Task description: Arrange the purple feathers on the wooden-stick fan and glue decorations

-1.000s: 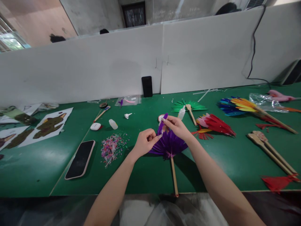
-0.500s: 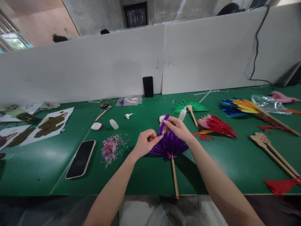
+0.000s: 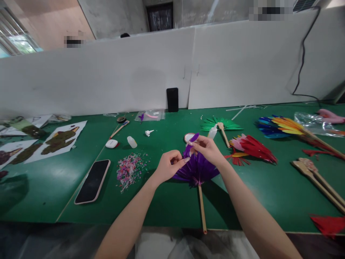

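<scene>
In front of me a purple feather fan lies on the table, its wooden handle toward me. My right hand is closed in a pinch on an upright purple feather at the fan's far edge. My left hand is at the fan's left side, thumb and forefinger closing on its feathers; the curled fingers partly hide the grip. Just behind my right hand stand a white squeeze bottle and a round white lid-like dish.
Left of the fan are a heap of colourful bits, a phone and a small bottle. Green, red and multicoloured feather fans lie to the right, near wooden handles. A white partition backs the table.
The view has shifted slightly, so things on the table appear a little further right. Both hands stay at the purple fan, the right still pinching the feather.
</scene>
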